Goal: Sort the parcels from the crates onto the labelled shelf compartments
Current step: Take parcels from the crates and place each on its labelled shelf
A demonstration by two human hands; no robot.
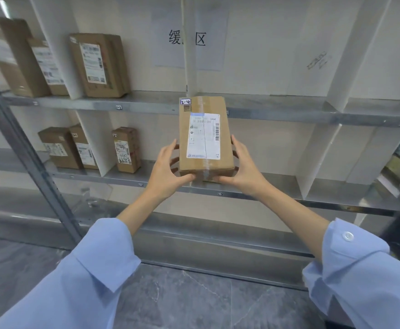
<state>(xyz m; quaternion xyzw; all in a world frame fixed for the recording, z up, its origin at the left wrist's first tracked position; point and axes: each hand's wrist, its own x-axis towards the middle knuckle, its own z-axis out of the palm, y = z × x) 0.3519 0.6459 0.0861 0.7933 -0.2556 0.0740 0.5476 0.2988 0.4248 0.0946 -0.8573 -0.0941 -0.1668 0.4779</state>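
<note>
Head view: left hand and right hand clasp a parcel (tagged 2-4).

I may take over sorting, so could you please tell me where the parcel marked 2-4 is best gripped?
Probably grip the parcel by its long side faces near the bottom, one hand from each side, as the left hand and right hand do: it is tall, narrow and upright.

Six shelved parcels, one held parcel, two hands, two blue sleeves.
</note>
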